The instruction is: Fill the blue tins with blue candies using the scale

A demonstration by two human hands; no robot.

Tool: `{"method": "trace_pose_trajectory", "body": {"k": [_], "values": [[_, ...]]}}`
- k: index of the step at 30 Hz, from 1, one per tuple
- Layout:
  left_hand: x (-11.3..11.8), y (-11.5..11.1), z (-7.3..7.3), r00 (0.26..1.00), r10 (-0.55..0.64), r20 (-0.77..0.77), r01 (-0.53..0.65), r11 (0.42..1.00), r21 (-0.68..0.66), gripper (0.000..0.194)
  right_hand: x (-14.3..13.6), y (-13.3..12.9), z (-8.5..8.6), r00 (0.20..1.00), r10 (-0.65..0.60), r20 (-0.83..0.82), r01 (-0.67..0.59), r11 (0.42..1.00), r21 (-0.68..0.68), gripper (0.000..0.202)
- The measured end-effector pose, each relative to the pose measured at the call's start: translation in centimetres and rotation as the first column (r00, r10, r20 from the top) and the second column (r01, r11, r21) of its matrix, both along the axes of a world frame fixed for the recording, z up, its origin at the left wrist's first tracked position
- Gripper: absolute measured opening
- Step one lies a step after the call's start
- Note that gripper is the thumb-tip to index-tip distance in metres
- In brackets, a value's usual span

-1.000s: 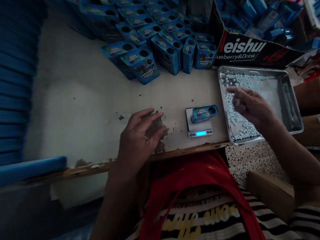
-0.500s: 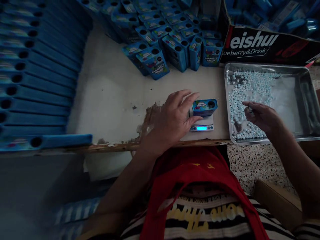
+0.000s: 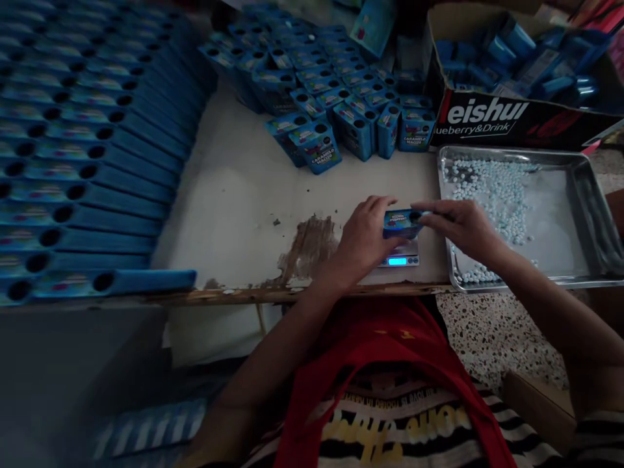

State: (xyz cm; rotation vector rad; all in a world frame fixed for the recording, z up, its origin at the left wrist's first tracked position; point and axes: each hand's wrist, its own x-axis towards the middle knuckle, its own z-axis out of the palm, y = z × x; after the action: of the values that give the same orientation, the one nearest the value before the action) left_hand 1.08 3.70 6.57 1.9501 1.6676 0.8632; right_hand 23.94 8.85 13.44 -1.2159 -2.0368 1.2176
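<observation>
A small blue candy box (image 3: 400,224) stands upright on a digital kitchen scale (image 3: 412,249) with a lit blue display. My left hand (image 3: 366,235) wraps round the box's left side, thumb in front and fingers behind. My right hand (image 3: 463,227) has its fingertips pinched together at the round hole in the right end of the box's top. What those fingers hold, if anything, is hidden. Beyond my right hand lies a metal tray (image 3: 560,285) with many small pale blue round candies (image 3: 502,201), gathered mostly on its left side.
Rows of blue candy boxes (image 3: 88,188) fill the table's left side. More such boxes (image 3: 319,149) stand at the back middle. An open black cardboard carton (image 3: 487,120) holds jumbled blue boxes at the back right. The worn wooden table edge (image 3: 244,296) runs along my front.
My right hand has moved left from over the candy tray to the hole of the box. My left hand has closed in on the box. The view has shifted slightly.
</observation>
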Motion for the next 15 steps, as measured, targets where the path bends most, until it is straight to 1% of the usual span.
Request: {"method": "trace_pose_trajectory", "body": {"k": [2,4,6,8,9,10,12,14,15], "values": [[0.7,0.7,-0.4,0.999,-0.027,0.043,0.027,1.0,0.006,0.065,-0.3,0.1,0.1,0.997,0.006,0.073,-0.01,0.998,0.063,0.026],[1.5,1.3,-0.3,0.994,-0.102,0.05,0.101,0.995,0.02,0.055,-0.1,0.4,0.4,0.998,-0.028,0.061,0.025,0.998,0.064,0.031],[1.7,1.7,0.2,0.981,-0.193,0.018,0.193,0.981,0.025,0.045,0.0,0.9,0.8,0.995,-0.085,-0.046,0.084,0.996,-0.022,0.031],[0.5,1.6,1.1,0.975,-0.223,-0.019,0.223,0.974,0.031,0.041,-0.4,2.0,0.8,0.968,-0.159,-0.193,0.126,0.977,-0.17,0.027],[-0.8,1.3,1.6,0.979,-0.2,-0.034,0.201,0.979,0.041,0.04,-1.0,2.9,0.6,0.95,-0.187,-0.249,0.123,0.96,-0.253,0.026],[-2.6,1.0,2.2,0.987,-0.153,-0.048,0.156,0.986,0.054,0.04,-1.9,3.9,0.1,0.937,-0.197,-0.288,0.096,0.939,-0.33,0.028],[-7.6,0.1,3.3,0.996,-0.035,-0.087,0.04,0.997,0.062,0.039,-4.7,6.5,-1.2,0.929,-0.161,-0.335,0.001,0.903,-0.43,0.036],[-14.0,-1.2,4.5,0.986,0.056,-0.157,-0.054,0.998,0.018,0.041,-8.7,9.4,-2.8,0.926,-0.066,-0.373,-0.111,0.895,-0.433,0.043],[-17.3,-1.9,5.0,0.978,0.083,-0.194,-0.088,0.996,-0.018,0.044,-10.8,10.6,-3.5,0.925,-0.014,-0.381,-0.146,0.91,-0.389,0.042]]}}
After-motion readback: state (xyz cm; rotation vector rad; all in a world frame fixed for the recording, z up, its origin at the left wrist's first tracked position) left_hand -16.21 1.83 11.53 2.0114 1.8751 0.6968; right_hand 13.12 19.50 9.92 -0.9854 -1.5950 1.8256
